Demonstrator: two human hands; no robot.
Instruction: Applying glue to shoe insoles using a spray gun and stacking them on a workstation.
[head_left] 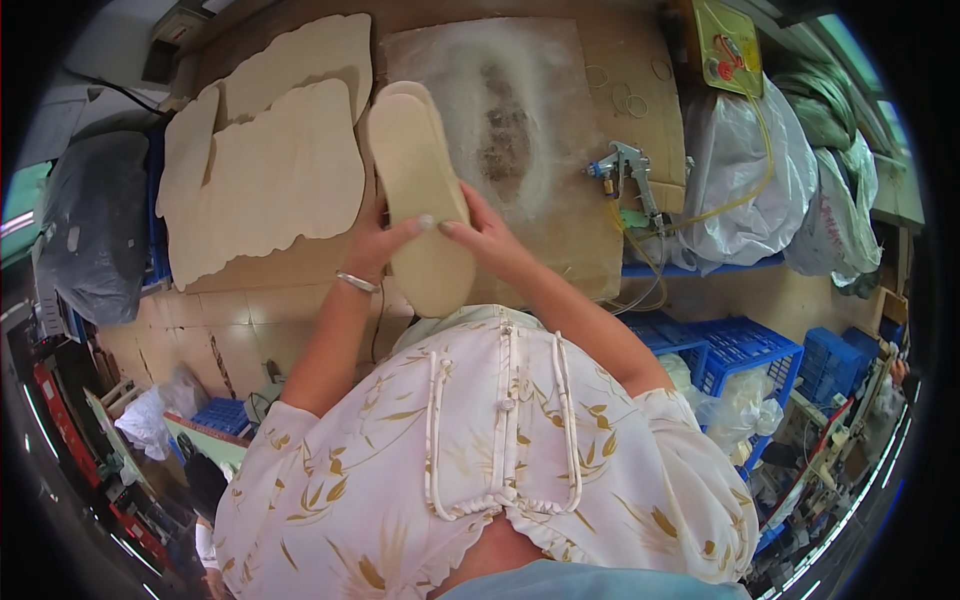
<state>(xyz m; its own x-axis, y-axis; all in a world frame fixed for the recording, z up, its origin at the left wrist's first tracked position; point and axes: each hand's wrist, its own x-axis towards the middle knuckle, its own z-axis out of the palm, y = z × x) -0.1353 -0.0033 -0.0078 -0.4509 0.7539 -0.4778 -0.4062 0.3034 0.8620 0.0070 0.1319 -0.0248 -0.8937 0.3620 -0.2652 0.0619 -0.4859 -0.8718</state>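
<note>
A small stack of cream insoles (412, 160) stands out in front of my body, toes pointing away. At the toe end the edges of at least two layers show, slightly offset. My left hand (385, 240) grips the stack's left side, its thumb lying on the top face. From the right, my right hand (486, 232) closes on the opposite edge, thumb also on top. The fingers of both hands are mostly hidden under the insoles. A silver bracelet (358, 283) circles my left wrist.
Large wavy-edged cream sheets (275, 165) lie on the left of the bench. Behind the insoles is a board (570, 120) with white overspray around a dark patch. A spray gun (630, 170) with a yellow hose rests at the right, near plastic-wrapped bundles (745, 170). Blue crates (750, 350) stand below.
</note>
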